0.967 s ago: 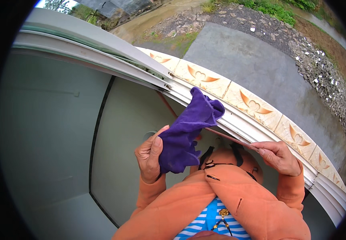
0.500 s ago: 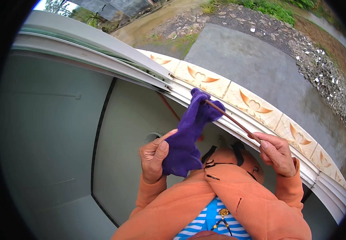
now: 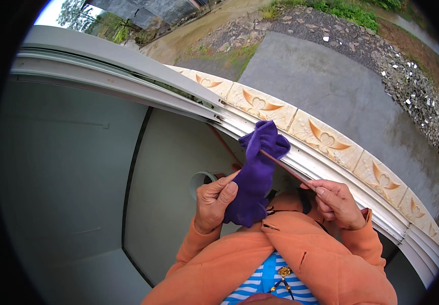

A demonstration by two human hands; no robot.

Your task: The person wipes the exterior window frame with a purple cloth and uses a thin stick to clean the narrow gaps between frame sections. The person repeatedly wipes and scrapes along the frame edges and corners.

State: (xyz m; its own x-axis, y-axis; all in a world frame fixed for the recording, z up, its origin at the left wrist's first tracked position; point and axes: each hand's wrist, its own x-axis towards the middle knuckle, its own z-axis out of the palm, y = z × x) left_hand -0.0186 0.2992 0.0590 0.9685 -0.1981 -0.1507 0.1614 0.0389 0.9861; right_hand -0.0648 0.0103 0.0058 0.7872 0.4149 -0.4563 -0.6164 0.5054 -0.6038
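A crumpled purple cloth (image 3: 252, 188) hangs in front of me beside the window track. My left hand (image 3: 214, 200) pinches its left edge between thumb and fingers. In my right hand (image 3: 335, 203) is the near end of a thin brown stick (image 3: 291, 172), held between thumb and forefinger. The stick's far end meets the upper part of the cloth, where the fabric bunches into folds; whether it is tucked or wrapped in there I cannot tell. The top of the cloth lies over or just above the white window track (image 3: 306, 163).
Beyond the track runs a tiled sill (image 3: 326, 140) with orange patterns. The sliding window frame (image 3: 113, 76) stands at the left. A pale round container (image 3: 199, 182) and a reddish rod (image 3: 224, 142) are below, behind my left hand. Outside lie concrete paving (image 3: 316, 81) and gravel.
Both hands have moved: the left one to the right with the cloth, the right one slightly down and left with the stick. The bunched top of the cloth has shifted its folds.
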